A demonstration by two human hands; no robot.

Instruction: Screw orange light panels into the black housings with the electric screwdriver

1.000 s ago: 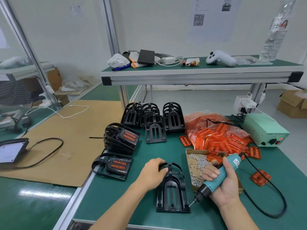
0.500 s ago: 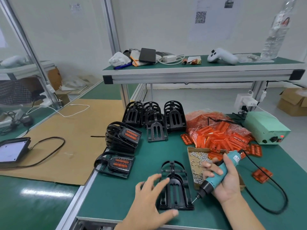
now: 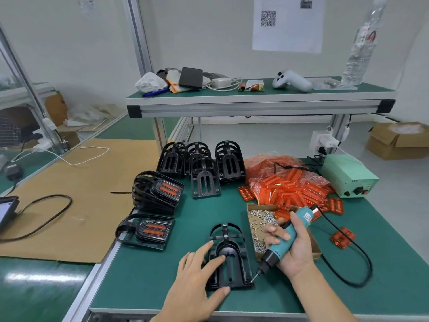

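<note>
Since half a second ago the left hand [image 3: 195, 282] has come further onto the housing [image 3: 228, 256]; a second ago it was curled over the housing's far arch. Now its fingers [image 3: 214, 261] are spread and nearly straight, one lying across the housing's left half, the thumb reaching under the near edge, others resting on the bench [image 3: 336, 296] just left of it. They press rather than grip.

That housing lies flat near the bench's near edge, arch pointing far, between the two hands. The right hand [image 3: 294, 247] is wrapped round the teal screwdriver [image 3: 286, 238], fingers curled over its barrel, thumb behind. The tool tilts down to the left, and its bit touches the housing's near right corner. A black cord [image 3: 348, 254] loops from its far end across the bench to the right.

Just beyond the right hand sits a cardboard box of screws [image 3: 260, 219]. Beyond that, a heap of orange panels [image 3: 294, 187] spills from a clear bag, with one panel [image 3: 343, 237] lying apart on the right. Left of the worked housing lies a finished one [image 3: 148, 230] with orange showing, a stack of finished ones [image 3: 157, 189] beyond it. Empty housings [image 3: 202, 163] stand in a row at the far side. A pale green power box [image 3: 348, 177] sits far right.
</note>
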